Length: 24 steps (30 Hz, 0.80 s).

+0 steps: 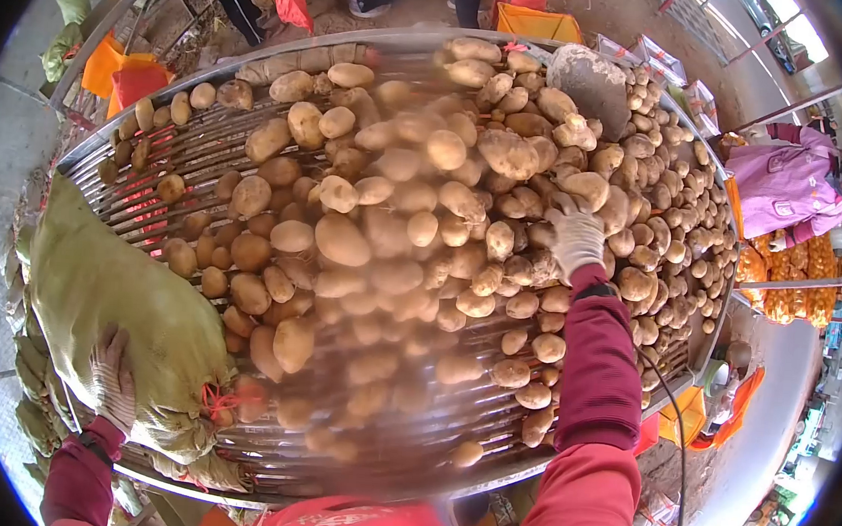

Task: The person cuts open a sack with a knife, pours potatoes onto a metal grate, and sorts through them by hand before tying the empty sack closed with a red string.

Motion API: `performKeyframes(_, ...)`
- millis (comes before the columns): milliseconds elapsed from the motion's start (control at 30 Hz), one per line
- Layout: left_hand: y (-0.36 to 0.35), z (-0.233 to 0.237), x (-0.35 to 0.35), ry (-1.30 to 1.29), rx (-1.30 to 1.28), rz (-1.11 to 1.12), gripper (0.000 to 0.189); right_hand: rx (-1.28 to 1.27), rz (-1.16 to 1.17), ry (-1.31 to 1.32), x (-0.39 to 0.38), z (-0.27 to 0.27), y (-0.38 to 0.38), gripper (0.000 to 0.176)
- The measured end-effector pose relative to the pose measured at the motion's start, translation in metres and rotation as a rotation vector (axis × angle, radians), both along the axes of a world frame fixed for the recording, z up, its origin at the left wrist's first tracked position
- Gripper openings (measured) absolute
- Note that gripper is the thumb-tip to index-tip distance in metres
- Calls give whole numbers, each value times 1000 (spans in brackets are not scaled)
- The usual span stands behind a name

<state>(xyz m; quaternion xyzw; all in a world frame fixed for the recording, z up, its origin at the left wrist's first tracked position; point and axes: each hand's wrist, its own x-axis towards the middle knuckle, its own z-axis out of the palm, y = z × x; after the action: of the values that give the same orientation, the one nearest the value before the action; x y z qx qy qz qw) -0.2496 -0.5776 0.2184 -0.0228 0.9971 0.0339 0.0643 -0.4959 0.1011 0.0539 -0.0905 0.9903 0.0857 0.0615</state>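
Note:
Many potatoes (pixel 343 240) lie heaped on a large slatted metal sorting table (pixel 163 205). Several in the middle are smeared, as the view is blurred there. My right hand (pixel 577 238), in a pale glove, reaches far out over the heap, its fingers apart and touching potatoes at the right of centre. On the left, my gloved left hand (pixel 113 379) rests flat with fingers stretched on a full green woven sack (pixel 131 304). Red string (pixel 220 401) ties the sack's near end, which lies on the slats.
A flat, dirt-covered grey piece (pixel 589 86) sits at the far rim. Another person in a purple jacket (pixel 788 183) is beyond the right side, near orange net bags (pixel 804 273). Orange crates (pixel 539 23) stand behind the table. A black cable (pixel 680 432) hangs by my right arm.

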Motion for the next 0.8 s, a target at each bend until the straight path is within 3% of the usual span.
performKeyframes(133,-3,-5,0,15,33,10,51,346,-307,-101,-12,-31,49,35)
performKeyframes(200,2,-5,-2,29,77,24,48,214,-309,111,-11,-6,34,36)
performKeyframes(233,5,-5,-2,37,99,32,46,23,-391,78,-15,1,12,30)
performKeyframes(267,4,-6,-2,46,85,11,46,-79,-422,-121,-17,1,-5,32)
performKeyframes(300,0,-7,-1,56,71,-13,46,-310,-105,208,-2,-52,-3,36)
performKeyframes(333,-2,-8,-1,68,60,-39,46,-507,-114,62,9,-22,-41,41)
performKeyframes(367,0,-7,-1,62,60,-36,46,-578,-82,96,16,-45,-63,49)
performKeyframes(400,1,-7,-2,58,62,-34,46,-498,-169,-42,27,-11,-97,60)
performKeyframes(433,2,-7,-2,57,62,-32,46,-372,-155,119,40,-38,-109,72)
performKeyframes(467,-2,-9,-1,65,61,-40,45,-419,-199,103,51,-38,-117,75)
performKeyframes(500,-8,-13,1,72,60,-49,45,-480,-238,16,65,-36,-124,68)
performKeyframes(567,-13,-14,4,74,56,-52,45,-231,-36,51,104,-11,-138,62)
performKeyframes(633,-10,-12,6,69,50,-34,44,-210,8,-67,151,-17,-144,59)
performKeyframes(700,-7,-11,6,77,57,-39,43,-280,51,-17,195,-32,-138,55)
performKeyframes(800,-6,-9,5,81,58,-54,43,-445,63,-230,218,0,-116,41)
